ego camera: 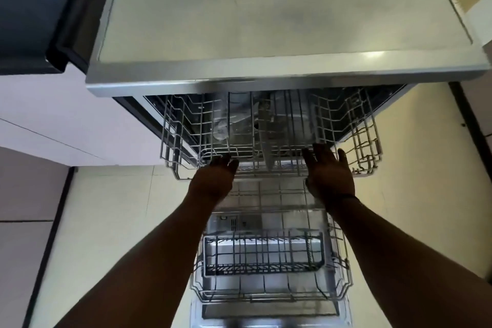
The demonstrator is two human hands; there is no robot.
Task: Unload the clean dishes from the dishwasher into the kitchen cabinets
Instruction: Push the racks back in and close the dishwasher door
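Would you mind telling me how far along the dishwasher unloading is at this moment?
Done: the lower rack is pulled out and looks empty. In hand: left hand and right hand are at the upper rack's front edge. Left: a clear glass item sits in it; other contents are unclear.

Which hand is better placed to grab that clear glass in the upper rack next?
Probably the left hand. It rests at the front edge of the upper rack, nearly in line with the clear glass. The right hand, open, sits farther right, past the rack's centre divider.
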